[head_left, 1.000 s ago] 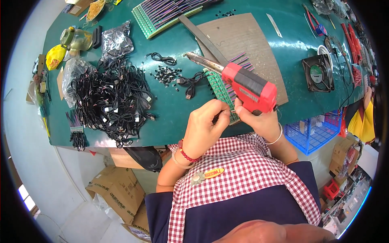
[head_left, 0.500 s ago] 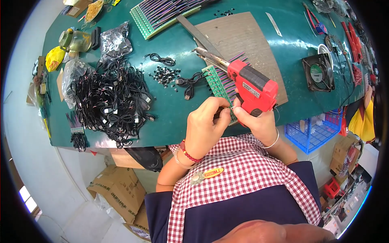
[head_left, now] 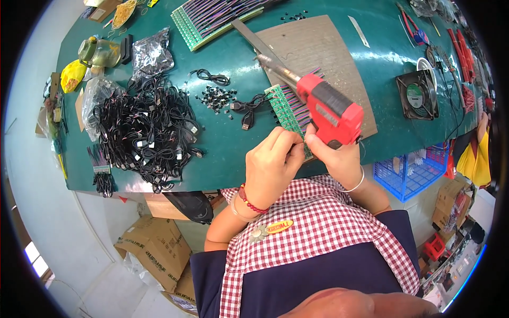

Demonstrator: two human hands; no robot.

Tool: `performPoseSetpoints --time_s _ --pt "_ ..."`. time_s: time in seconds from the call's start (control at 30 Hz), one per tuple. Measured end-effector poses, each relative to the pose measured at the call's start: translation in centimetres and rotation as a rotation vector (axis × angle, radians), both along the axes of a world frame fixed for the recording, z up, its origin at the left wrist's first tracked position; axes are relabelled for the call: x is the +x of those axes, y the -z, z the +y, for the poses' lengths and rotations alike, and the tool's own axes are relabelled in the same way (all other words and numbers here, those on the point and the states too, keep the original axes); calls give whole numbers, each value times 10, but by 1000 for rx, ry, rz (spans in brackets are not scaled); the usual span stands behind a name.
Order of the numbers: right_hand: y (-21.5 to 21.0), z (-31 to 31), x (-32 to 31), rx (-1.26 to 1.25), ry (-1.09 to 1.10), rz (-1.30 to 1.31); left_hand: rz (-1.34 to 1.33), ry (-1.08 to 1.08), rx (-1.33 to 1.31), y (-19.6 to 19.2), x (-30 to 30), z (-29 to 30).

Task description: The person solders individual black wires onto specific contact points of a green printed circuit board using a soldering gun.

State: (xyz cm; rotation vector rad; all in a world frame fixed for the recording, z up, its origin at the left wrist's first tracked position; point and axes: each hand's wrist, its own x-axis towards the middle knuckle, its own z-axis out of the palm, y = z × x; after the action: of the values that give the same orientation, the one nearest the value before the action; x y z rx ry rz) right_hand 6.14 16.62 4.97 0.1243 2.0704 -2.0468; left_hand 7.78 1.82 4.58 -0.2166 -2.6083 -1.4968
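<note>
My right hand [head_left: 343,161] is wrapped round the handle of a red and black soldering gun [head_left: 331,108], whose metal barrel points to the far left. Close beside it, my left hand [head_left: 273,161] is closed in a pinch at the near end of a green circuit-board strip [head_left: 285,112]. What its fingertips hold is too small to make out and partly hidden. Dark and purple wires run from the strip toward the right, under the gun. The strip lies partly on a brown board [head_left: 350,79].
Left of my hands lie a big heap of black cables [head_left: 148,132], small black parts [head_left: 216,98] and a USB cable [head_left: 246,111]. More wired circuit boards [head_left: 191,32] and a metal bar [head_left: 254,37] lie at the back. A fan [head_left: 416,95] stands right; a blue crate [head_left: 408,172] sits below the table edge.
The soldering gun has tilted slightly, its barrel tip now a little lower in the picture. Both hands stay close together at the board strip.
</note>
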Motion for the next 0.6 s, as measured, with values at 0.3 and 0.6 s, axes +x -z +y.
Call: performPoseSetpoints --time_s 0.3,0.6 --pt "-5 15 -4 -33 169 73 56 -203 -158 20 -19 -13" --pt "12 67 25 -26 64 -105 97 -272 -439 41 -49 -15"
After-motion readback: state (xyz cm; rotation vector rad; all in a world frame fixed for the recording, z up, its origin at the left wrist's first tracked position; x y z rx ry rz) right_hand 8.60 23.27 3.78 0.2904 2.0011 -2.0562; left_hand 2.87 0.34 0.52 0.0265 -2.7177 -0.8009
